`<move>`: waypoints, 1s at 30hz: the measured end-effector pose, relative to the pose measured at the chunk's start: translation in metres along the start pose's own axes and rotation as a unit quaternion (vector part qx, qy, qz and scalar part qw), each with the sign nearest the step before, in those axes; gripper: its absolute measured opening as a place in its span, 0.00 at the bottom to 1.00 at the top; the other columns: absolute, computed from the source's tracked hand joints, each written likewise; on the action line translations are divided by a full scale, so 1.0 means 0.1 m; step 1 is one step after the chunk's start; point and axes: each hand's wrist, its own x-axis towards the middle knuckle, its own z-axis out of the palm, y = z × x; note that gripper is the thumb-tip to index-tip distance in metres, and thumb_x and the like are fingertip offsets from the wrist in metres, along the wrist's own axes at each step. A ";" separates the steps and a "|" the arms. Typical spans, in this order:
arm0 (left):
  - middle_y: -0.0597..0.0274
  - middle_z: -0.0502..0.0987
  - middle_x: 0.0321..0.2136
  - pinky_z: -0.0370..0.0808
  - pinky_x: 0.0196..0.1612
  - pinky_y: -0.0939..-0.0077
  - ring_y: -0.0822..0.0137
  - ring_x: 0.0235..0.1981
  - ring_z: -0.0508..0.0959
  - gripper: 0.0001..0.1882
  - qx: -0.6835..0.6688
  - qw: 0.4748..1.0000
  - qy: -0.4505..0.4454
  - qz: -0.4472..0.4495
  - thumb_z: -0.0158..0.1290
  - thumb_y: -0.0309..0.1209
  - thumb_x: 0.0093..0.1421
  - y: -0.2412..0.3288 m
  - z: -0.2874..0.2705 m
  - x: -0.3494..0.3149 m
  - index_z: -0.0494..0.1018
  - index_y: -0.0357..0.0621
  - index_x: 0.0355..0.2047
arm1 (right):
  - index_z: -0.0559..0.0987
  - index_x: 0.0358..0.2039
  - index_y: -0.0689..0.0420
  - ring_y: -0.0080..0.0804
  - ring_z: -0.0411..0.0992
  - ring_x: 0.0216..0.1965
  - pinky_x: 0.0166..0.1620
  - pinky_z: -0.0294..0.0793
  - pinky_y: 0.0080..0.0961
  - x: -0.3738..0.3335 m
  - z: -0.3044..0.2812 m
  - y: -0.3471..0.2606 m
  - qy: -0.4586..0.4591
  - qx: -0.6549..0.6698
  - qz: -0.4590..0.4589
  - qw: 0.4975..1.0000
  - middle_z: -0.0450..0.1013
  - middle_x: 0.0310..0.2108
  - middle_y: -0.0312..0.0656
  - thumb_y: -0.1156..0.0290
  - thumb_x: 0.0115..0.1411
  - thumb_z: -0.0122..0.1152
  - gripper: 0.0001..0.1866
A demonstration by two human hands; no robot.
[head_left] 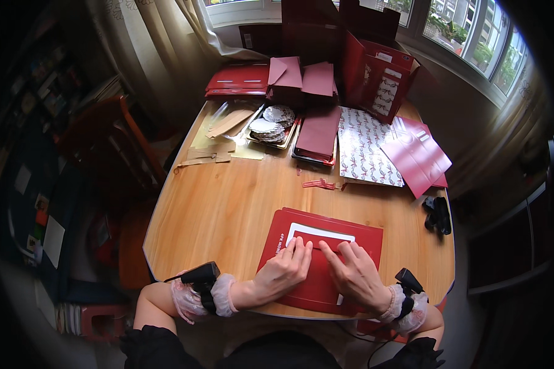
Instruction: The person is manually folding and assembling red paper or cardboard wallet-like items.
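Note:
A flat red printed card pack (369, 240) lies near the table's front edge, directly before me. Near its top is a white-bordered panel (323, 227), with a smaller red sheet of paper (317, 270) over its lower part. My left hand (283, 270) is closed, fingertips pressed together at the red sheet's upper left edge. Opposite it, my right hand (358, 273) rests on the sheet with its fingers stretched out and the index finger apart from the others. Both thumbs are partly hidden.
Red envelopes (317, 132) fill a black tray beside a tray of round white tags (269, 126). Tan paper strips (212, 152) lie left; patterned sheets (366, 147) and a pink-red sheet (417, 154) lie right. Red clips (319, 184) sit mid-table, a black object (437, 215) at the right edge.

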 end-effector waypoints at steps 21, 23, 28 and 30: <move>0.35 0.81 0.49 0.83 0.53 0.71 0.52 0.52 0.84 0.21 0.016 1.000 -0.016 0.009 0.52 0.26 0.60 -0.02 -0.01 -0.01 0.77 0.23 0.51 | 0.78 0.47 0.79 0.39 0.70 0.34 0.38 0.74 0.29 -0.14 0.03 -0.05 -0.042 0.000 0.080 0.996 0.71 0.31 0.50 0.76 0.61 0.56 0.18; 0.36 0.81 0.48 0.83 0.53 0.71 0.52 0.52 0.84 0.21 0.015 1.000 -0.016 0.008 0.52 0.26 0.60 -0.02 0.00 -0.01 0.77 0.23 0.51 | 0.78 0.47 0.76 0.42 0.71 0.36 0.40 0.75 0.33 -0.16 0.03 -0.05 -0.068 0.014 0.108 0.992 0.72 0.33 0.51 0.76 0.62 0.57 0.17; 0.35 0.81 0.49 0.83 0.53 0.71 0.51 0.52 0.84 0.21 -0.003 1.000 -0.013 -0.003 0.52 0.25 0.59 -0.02 -0.03 0.01 0.77 0.23 0.51 | 0.78 0.46 0.75 0.43 0.72 0.37 0.41 0.76 0.35 -0.15 0.01 0.00 -0.074 0.038 0.107 0.991 0.72 0.34 0.51 0.76 0.63 0.57 0.15; 0.35 0.81 0.48 0.83 0.52 0.71 0.52 0.51 0.85 0.20 -0.005 1.000 -0.007 0.002 0.53 0.25 0.60 -0.05 -0.05 0.01 0.77 0.23 0.50 | 0.79 0.45 0.74 0.44 0.72 0.37 0.42 0.76 0.36 -0.13 0.00 0.02 -0.072 0.050 0.107 0.990 0.73 0.34 0.51 0.75 0.63 0.57 0.15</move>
